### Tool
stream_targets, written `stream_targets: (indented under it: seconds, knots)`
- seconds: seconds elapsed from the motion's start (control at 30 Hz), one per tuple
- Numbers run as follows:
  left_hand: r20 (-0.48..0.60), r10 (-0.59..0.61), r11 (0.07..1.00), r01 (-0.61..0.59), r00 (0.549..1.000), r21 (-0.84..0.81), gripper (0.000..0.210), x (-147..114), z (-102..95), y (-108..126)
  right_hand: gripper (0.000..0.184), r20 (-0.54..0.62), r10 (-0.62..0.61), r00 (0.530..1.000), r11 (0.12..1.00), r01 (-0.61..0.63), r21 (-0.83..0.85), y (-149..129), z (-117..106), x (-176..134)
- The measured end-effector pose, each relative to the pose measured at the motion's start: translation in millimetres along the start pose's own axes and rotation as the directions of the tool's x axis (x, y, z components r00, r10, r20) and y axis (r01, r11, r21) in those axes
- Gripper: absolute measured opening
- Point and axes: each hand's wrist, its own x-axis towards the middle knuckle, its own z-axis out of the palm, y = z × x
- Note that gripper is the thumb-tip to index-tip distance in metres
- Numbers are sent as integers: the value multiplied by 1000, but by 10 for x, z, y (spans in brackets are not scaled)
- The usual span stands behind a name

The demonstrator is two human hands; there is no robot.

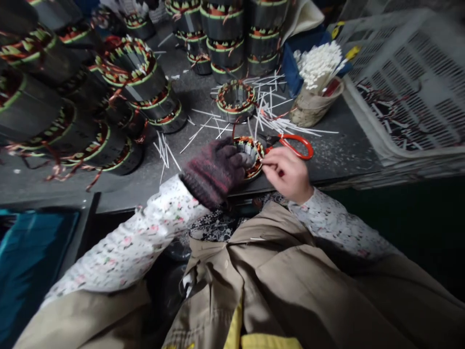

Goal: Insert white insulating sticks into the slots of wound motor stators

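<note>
A wound motor stator (248, 140) with orange copper windings and green insulation sits at the bench's front edge. My left hand (218, 169), in a dark purple knit glove, is closed on its left side, fingers reaching over the rim into the bore. At its right rim, the bare fingertips of my right hand (286, 172) pinch a thin white tube (256, 130). A small red spot shows by my right palm; I cannot make out what it is. Scissors (298, 146) with red handles lie just behind my right hand. Another stator (236, 101) stands behind the held one.
Stacked stators (145, 87) crowd the left and back. Loose white tubes (271, 109) are scattered over the bench (203, 184). At right, a round holder (312, 109) carries a bundle of white tubes (321, 63), beside a pale plastic basket (381, 145) containing wire scraps.
</note>
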Motion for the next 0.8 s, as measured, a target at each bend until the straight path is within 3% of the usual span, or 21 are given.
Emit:
stream_targets:
  seconds: [0.07, 0.13, 0.23, 0.3, 0.4, 0.53, 0.67, 0.8]
  knots:
    - [54, 226, 974, -225, 973, -34, 14, -3, -67, -31, 6, -203, 105, 974, 990, -121, -67, 314, -120, 160]
    - [82, 351, 935, -345, 933, -78, 20, -24, -93, -103, 4, -375, 178, 910, 961, -243, -132, 745, -247, 374]
    - [39, 326, 936, -317, 944, -156, 20, -82, -12, -171, 13, -402, 277, 873, 895, -386, -222, 1340, -421, 704]
    - [-10, 254, 955, -253, 967, -155, 21, -140, 94, -130, 16, -374, 368, 851, 851, -471, -232, 1508, -514, 840]
    - [-111, 110, 991, -118, 988, -67, 17, -233, 254, 44, 6, -283, 381, 880, 906, -416, -76, 1292, -589, 818]
    - [-275, -40, 999, 45, 961, 13, 18, -279, 379, 267, 12, -191, 192, 963, 972, -160, 171, 497, -538, 463]
    - [-285, -140, 990, 141, 948, -19, 25, -279, 398, 320, 13, -77, 41, 996, 986, -28, 163, -96, -438, 51]
    - [-256, -142, 989, 146, 956, -3, 23, -297, 390, 307, 21, 51, -220, 974, 964, 209, 163, -227, -410, -212]
